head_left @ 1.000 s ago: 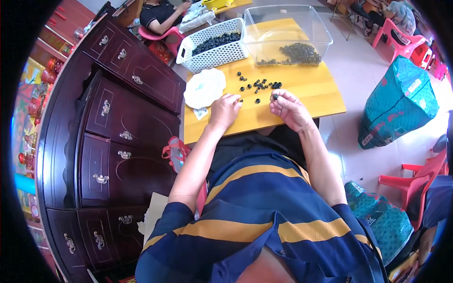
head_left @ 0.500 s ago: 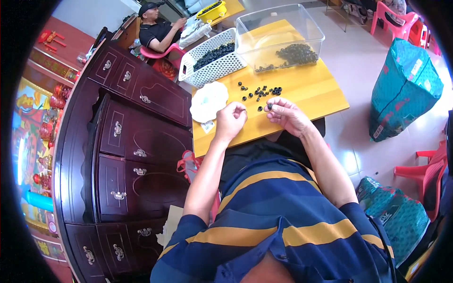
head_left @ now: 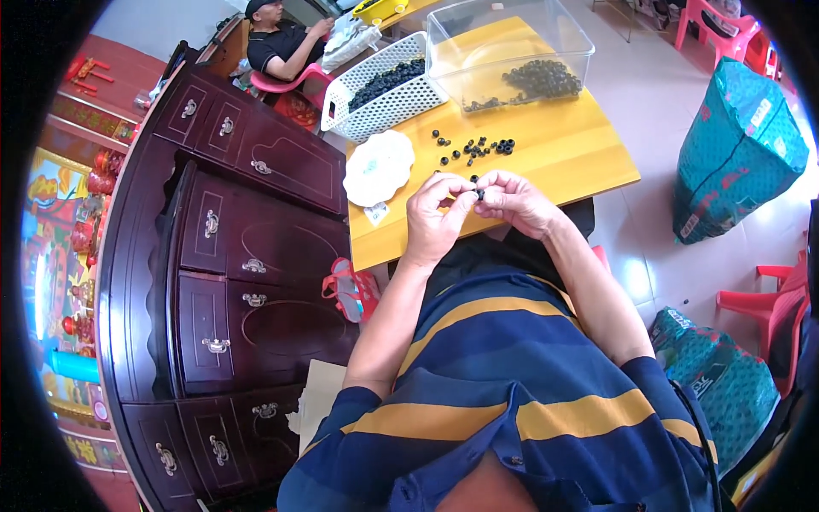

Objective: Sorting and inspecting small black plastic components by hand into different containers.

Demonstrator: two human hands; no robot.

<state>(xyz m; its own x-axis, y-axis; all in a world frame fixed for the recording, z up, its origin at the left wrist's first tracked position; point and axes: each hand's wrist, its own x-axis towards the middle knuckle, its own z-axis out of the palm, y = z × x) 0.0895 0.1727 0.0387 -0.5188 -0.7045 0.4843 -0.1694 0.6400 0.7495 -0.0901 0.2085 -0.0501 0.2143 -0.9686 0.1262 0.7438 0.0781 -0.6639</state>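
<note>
My right hand (head_left: 522, 205) pinches a small black round part (head_left: 479, 195) between thumb and fingertips, over the near edge of the wooden table (head_left: 589, 162). Against it from the other side come the thumb and fingers of my left hand (head_left: 433, 224), closed in a pinch; whether they grip a separate piece is hidden. Just beyond my fingers, several loose black round pieces (head_left: 479, 148) are scattered on the tabletop, some ring-shaped. To the left of them lies a white scalloped dish (head_left: 380, 168), with a small printed packet (head_left: 376, 212) at its near edge.
At the table's far side stand a white perforated basket (head_left: 354, 128) and a clear plastic bin (head_left: 512, 90), both with black pieces inside. Dark wooden drawers (head_left: 256, 247) line the left. Teal bags (head_left: 734, 154) and a red chair (head_left: 772, 303) occupy the right. A seated person (head_left: 286, 47) works beyond.
My left hand has moved right and met my right hand at the black part; before, the two were apart. The view has shifted slightly, with the far table items sitting higher.
</note>
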